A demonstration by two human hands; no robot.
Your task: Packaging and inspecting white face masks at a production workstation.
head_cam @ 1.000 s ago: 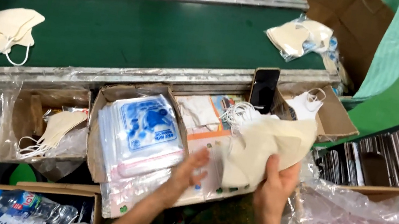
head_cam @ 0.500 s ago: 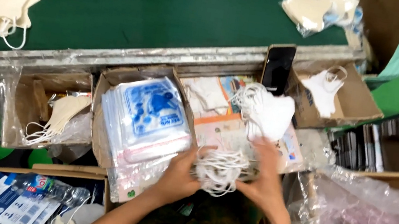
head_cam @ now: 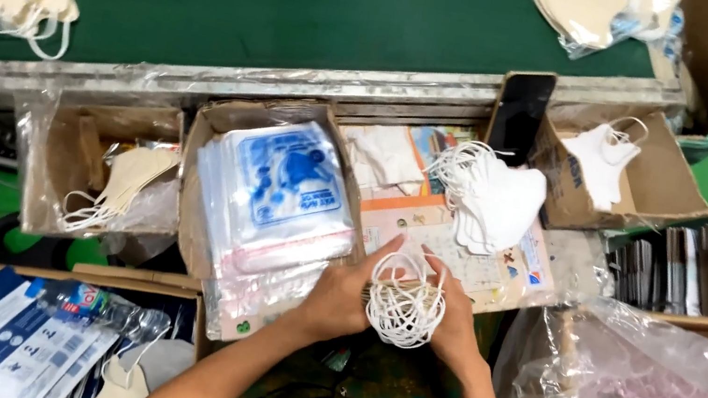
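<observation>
Both hands' fingers, left hand (head_cam: 345,294) and right hand (head_cam: 453,317), grasp stacked masks (head_cam: 404,308), largely hidden by loops.

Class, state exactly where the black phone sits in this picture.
In the head view, the black phone leans upright against the conveyor's metal edge, right of centre, between the white mask stack and the cardboard box.

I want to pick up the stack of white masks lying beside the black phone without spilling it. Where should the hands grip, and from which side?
Probably grip the stack of white masks by its solid folded body on the right, coming from above with fingers across the layers. The ear loops fan out loosely at the upper left, so they would likely tangle or let the stack slide apart.
</observation>
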